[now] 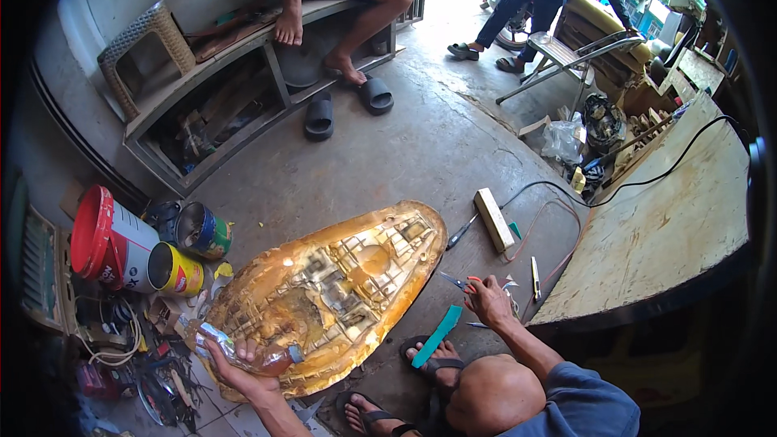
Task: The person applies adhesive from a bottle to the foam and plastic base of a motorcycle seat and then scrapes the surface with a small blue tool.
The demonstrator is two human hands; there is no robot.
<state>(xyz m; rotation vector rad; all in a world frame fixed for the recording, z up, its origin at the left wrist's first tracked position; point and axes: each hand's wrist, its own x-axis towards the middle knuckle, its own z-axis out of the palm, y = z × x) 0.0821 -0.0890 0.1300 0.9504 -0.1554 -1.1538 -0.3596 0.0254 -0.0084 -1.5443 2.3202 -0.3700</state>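
My left hand (pixel 247 372) is wrapped round a clear plastic bottle (pixel 273 358) of brownish liquid with a blue cap. The bottle lies tilted over the near left edge of a long yellow-brown piece (pixel 356 271), which looks like a motorcycle seat with its ribbed underside up. To the right of that piece, my right hand (pixel 490 303) closes on pliers (pixel 460 282) with red-orange handles, their jaws toward the seat. A teal strip (pixel 437 335) lies across my sandalled foot. Beyond my right hand rests a utility knife (pixel 536 278).
Paint buckets (pixel 121 243) and scattered tools (pixel 158 380) crowd the left. A pale block (pixel 494 220) and a black cable (pixel 623 186) lie right of the seat, near a large curved board (pixel 655 218). A person sits on a bench (pixel 235 57); another stands by a folding chair (pixel 571 53).
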